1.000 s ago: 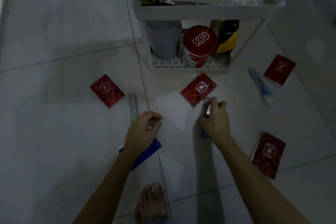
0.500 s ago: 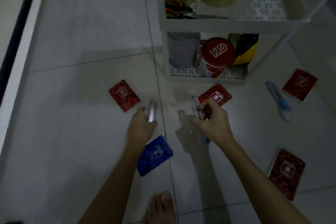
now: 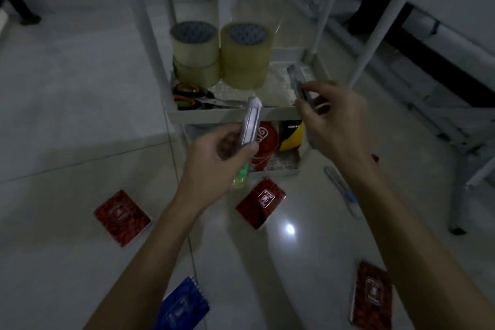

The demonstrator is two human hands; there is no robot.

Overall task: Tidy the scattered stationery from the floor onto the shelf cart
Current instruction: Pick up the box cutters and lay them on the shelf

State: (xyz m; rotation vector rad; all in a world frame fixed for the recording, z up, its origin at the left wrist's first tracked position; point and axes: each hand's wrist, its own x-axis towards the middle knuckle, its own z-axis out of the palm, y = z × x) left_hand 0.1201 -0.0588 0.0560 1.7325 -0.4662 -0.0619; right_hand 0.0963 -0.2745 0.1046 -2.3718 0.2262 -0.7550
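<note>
Cutters were what I had in both hands: the left hand (image 3: 214, 158) pinched a green-tailed utility cutter (image 3: 250, 126) between thumb and fingers, nose up, just in front of the shelf cart (image 3: 214, 116) rim near the middle of the frame. The right hand (image 3: 332, 120) curled around a second cutter (image 3: 297, 80), its tip already above the middle tray right of centre.

I judged the main risk to be a slip. Both holds were at one end of a long, slick body, so a knock against the tray lip or an upright could have tipped either cutter back to the floor. The tray was also crowded on its left, with tape rolls (image 3: 222, 53) stacked at the back and orange-handled scissors (image 3: 192, 98) at the front, so a careless drop might have landed on them or rolled off. Whether either blade was out I could not tell.

Much was left below: red notebooks (image 3: 122, 218) at lower left, centre and lower right, a blue notebook (image 3: 182, 305) at the bottom edge, and another cutter (image 3: 342, 190) beside my right forearm. The floor (image 3: 67, 115) was glossy pale tile in dim light, with a lamp glare low at centre, and metal furniture legs (image 3: 380, 19) ran along the upper right.
</note>
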